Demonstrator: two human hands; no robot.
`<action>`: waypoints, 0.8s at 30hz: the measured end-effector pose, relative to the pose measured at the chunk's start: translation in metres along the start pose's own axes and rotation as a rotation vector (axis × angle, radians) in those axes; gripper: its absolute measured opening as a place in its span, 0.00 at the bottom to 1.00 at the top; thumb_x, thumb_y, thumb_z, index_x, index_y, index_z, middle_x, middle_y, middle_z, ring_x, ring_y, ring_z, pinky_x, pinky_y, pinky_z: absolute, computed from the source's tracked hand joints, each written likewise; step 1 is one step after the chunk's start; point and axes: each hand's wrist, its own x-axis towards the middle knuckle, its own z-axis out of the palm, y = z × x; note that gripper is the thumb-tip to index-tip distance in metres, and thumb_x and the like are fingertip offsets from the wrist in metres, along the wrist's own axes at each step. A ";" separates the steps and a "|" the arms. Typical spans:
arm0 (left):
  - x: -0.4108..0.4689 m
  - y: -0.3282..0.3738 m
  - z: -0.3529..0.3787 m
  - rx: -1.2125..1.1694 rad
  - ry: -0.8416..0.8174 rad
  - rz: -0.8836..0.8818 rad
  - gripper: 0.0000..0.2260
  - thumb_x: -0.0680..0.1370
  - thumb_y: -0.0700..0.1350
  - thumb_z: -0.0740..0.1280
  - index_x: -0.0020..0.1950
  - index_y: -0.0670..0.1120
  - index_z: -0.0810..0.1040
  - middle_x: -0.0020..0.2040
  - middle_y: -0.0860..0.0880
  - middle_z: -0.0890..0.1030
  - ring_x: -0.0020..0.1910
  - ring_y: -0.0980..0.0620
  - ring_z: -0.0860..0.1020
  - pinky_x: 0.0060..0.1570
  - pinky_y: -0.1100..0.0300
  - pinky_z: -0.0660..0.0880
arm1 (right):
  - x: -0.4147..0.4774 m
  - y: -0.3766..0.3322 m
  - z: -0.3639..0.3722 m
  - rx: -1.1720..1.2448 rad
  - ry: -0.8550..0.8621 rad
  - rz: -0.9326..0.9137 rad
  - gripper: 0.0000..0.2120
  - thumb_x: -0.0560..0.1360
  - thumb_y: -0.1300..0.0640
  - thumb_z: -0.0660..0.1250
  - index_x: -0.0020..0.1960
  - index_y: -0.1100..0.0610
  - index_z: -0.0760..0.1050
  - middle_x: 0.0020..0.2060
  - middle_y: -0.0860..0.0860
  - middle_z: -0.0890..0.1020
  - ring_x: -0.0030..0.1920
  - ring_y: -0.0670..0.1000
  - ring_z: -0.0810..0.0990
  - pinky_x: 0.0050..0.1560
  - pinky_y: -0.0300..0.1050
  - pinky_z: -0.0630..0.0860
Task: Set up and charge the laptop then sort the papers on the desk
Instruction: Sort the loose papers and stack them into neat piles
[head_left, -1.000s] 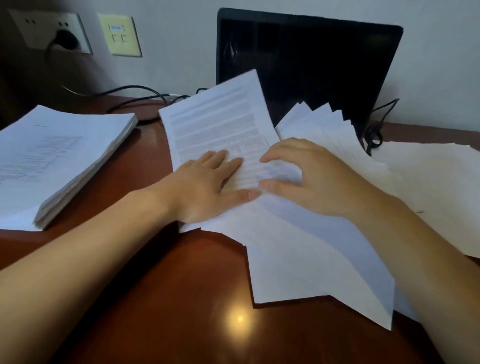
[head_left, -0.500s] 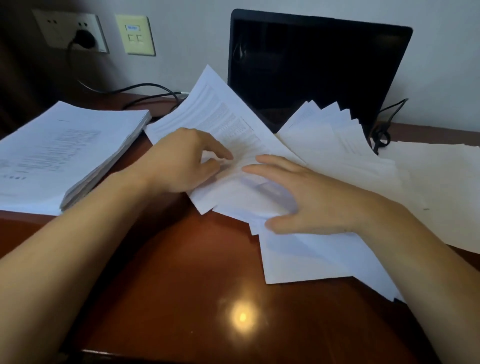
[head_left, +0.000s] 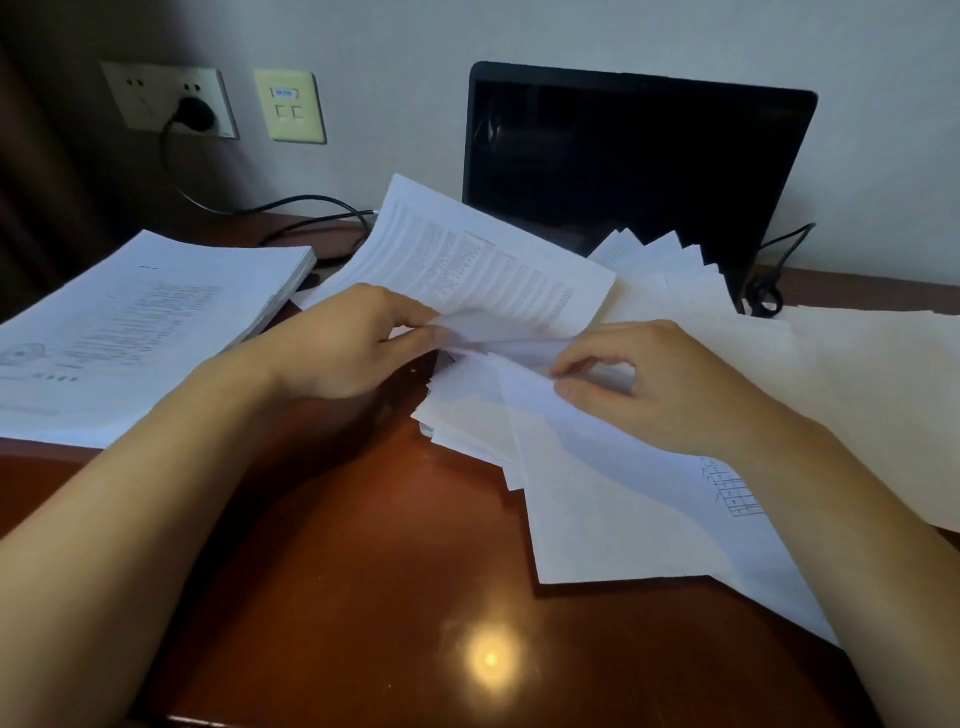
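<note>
Where the fingers (head_left: 413, 338) of the left hand (head_left: 343, 348) curl against the thumb, they pinch the near edge of a printed sheet (head_left: 488, 265). It lifts off the pile and tilts up toward the wall, its dense lines of text facing the person. The right hand (head_left: 660, 384), just beside it, has thumb and forefinger closed on the edge of a thin white sheet atop the loose papers (head_left: 597, 499), with its other fingers curled under. The two hands are close but not touching.

Those loose papers lie fanned over the right half of the reddish-brown surface (head_left: 337, 582), corners splayed toward the back and more sheets spreading off to the far right. One sheet by the right forearm shows a small hand-drawn grid. On the left, apart from the fan, a thick stack of papers (head_left: 140, 322) sits squared up, printed side up.

Behind the fan stands the laptop (head_left: 623, 156), lid open near the wall, screen dark, its base hidden by paper. A black cord (head_left: 769, 291) loops beside its right edge. On the wall at left a black plug (head_left: 196, 113) sits in a wall socket (head_left: 156, 93). Its cable (head_left: 301, 202) runs down and along the surface behind the lifted sheet, and where it ends I cannot see. A pale yellow wall plate (head_left: 290, 106) hangs next to the socket.
</note>
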 end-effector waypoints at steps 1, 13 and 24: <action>0.002 -0.002 0.002 0.040 0.038 -0.012 0.16 0.83 0.55 0.62 0.44 0.48 0.82 0.38 0.54 0.81 0.40 0.57 0.77 0.37 0.65 0.71 | 0.000 0.000 -0.001 -0.010 -0.028 0.019 0.06 0.75 0.49 0.70 0.49 0.48 0.83 0.45 0.39 0.84 0.51 0.39 0.80 0.55 0.46 0.77; 0.018 0.040 0.042 0.306 0.424 0.401 0.07 0.77 0.50 0.70 0.50 0.51 0.87 0.46 0.53 0.86 0.43 0.46 0.81 0.41 0.53 0.73 | 0.008 -0.012 0.009 -0.223 0.262 -0.174 0.07 0.75 0.56 0.71 0.53 0.52 0.79 0.50 0.46 0.79 0.52 0.49 0.75 0.50 0.46 0.74; 0.011 0.011 0.024 0.454 0.336 0.146 0.08 0.78 0.48 0.66 0.44 0.52 0.85 0.39 0.50 0.85 0.41 0.42 0.80 0.42 0.53 0.69 | -0.002 -0.002 -0.031 -0.474 0.177 0.209 0.15 0.72 0.59 0.70 0.56 0.53 0.71 0.48 0.49 0.79 0.49 0.57 0.73 0.47 0.49 0.69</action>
